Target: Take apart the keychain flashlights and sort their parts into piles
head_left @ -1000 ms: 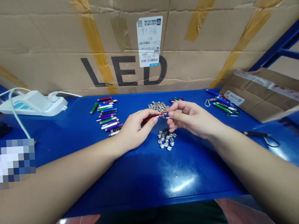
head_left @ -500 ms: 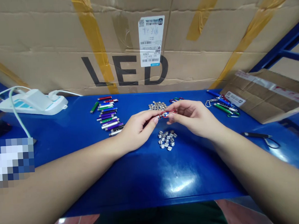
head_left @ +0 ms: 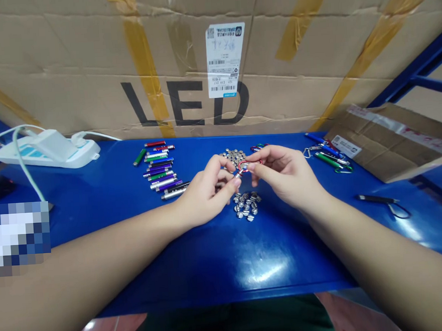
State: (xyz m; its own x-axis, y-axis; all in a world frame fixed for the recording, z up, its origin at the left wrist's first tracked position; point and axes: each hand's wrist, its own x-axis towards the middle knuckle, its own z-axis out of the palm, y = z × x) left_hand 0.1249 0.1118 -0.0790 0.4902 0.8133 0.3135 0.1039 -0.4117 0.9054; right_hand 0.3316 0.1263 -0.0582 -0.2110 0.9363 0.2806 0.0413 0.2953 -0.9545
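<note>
My left hand [head_left: 208,194] is closed round a mini flashlight; only its silver tip [head_left: 239,175] shows, and the fingers hide the body. Between the thumb and fingers of my right hand [head_left: 287,174] is a red carabiner [head_left: 243,162], its loop meeting that silver tip. Just below the hands lies a pile of small silver end caps [head_left: 247,206]. Behind them is a cluster of button cells [head_left: 233,154]. Several more carabiners [head_left: 258,147] are partly hidden by my right hand. A row of coloured mini flashlights [head_left: 161,171] lies beside my left hand.
On the right are flashlights with carabiners [head_left: 331,158], a black flashlight with a loop [head_left: 376,199] and a small cardboard box [head_left: 395,145]. A white power strip [head_left: 81,156] sits at the left. A large LED carton [head_left: 88,69] stands behind the blue table [head_left: 212,266].
My left hand has turned and its fingers have curled more, tilting the flashlight's silver tip upward. The red carabiner has shifted slightly in my right hand and stays held.
</note>
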